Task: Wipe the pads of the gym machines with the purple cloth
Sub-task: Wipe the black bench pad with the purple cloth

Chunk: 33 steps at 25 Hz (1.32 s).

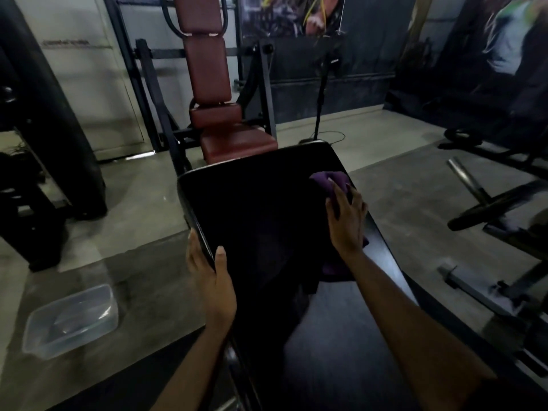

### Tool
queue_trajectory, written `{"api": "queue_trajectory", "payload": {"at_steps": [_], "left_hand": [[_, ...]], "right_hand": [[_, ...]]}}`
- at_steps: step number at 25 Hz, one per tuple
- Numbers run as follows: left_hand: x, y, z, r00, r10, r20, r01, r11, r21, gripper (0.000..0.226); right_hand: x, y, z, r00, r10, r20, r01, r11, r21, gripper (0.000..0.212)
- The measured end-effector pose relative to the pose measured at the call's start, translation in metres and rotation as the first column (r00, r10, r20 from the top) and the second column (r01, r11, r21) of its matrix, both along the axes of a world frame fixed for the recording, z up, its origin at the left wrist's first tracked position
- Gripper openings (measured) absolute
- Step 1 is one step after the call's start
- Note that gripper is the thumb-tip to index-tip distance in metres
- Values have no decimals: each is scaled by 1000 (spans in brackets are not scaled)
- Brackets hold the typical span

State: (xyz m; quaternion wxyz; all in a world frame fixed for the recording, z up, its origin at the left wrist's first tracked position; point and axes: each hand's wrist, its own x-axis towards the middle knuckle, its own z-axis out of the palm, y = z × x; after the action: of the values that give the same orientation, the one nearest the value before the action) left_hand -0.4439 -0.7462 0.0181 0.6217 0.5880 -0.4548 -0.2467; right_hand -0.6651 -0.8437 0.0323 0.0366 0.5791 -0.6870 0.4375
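- Black pad [261, 221]: large, dark and glossy, with rounded far corners. It slopes away from the person and fills the centre of the view.
- Purple cloth [329, 180]: lies on the black pad along its right edge, near the far right corner. One bunched part shows ahead of the fingers and another part trails out behind the wrist.
- Right hand [347, 221]: lies palm down on the cloth on the black pad. The fingers curl over the bunched cloth and hold it against the surface.
- Left hand [210, 274]: grips the left edge of the black pad, nearer the person than the cloth. The thumb lies flat on the top face and the fingers wrap down over the side.
- Clear plastic container [71, 318]: stands on the floor to the left of the black pad, well apart from it. Its contents cannot be told.
- Brown padded seat [234, 140]: stands just beyond the far edge of the black pad, with an upright back rest in a black frame.
- Weight plate [489, 209]: sits on a metal bar to the right of the black pad, blurred.
- Thin black stand [321, 93]: rises beyond the far right corner of the black pad, with a cable on the floor at its foot.
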Motion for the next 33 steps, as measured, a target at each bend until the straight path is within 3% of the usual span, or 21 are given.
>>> {"api": "queue_trajectory", "payload": {"at_steps": [4,7,10,13,15,17,21,23,25,27,29,33], "left_hand": [[-6,-16,3,996,70,49,-67,996,-50,76],[-5,-22,-8,993,82,85,-75,993,-91,73],[-2,-23,-7,992,67,107,-55,993,-104,76],[4,-21,-11,979,4,204,19,993,-114,82],[2,-19,-4,999,9,51,-3,993,-117,74],[-1,-17,-3,1000,26,-4,-26,993,-113,72],[-3,-19,-6,996,64,59,-60,995,-78,69],[-2,-20,-9,997,60,50,-54,992,-113,76],[-2,-21,-12,997,57,45,-51,989,-140,77],[-3,-23,-13,997,64,47,-57,988,-144,74],[-3,-23,-15,997,60,50,-52,988,-146,74],[-3,-23,-16,997,61,51,-52,987,-151,79]], "right_hand": [[-5,-46,1,986,-162,-34,164,980,113,49],[22,-38,1,983,-176,-54,181,979,97,52],[72,-3,0,992,-46,-114,51,998,47,52],[129,53,-10,958,186,-219,-175,982,70,52],[138,78,-14,877,366,-311,-355,930,94,55],[119,68,-5,835,450,-316,-452,889,72,52],[57,-25,49,993,95,-65,-103,985,-140,42],[24,-72,68,997,-73,-6,72,995,-75,40],[7,-103,67,985,-173,17,169,978,118,42],[9,-117,59,981,-192,-8,190,963,190,43],[24,-118,58,984,-158,-84,169,976,134,41],[75,-103,70,967,59,-247,-49,998,47,39]]}}
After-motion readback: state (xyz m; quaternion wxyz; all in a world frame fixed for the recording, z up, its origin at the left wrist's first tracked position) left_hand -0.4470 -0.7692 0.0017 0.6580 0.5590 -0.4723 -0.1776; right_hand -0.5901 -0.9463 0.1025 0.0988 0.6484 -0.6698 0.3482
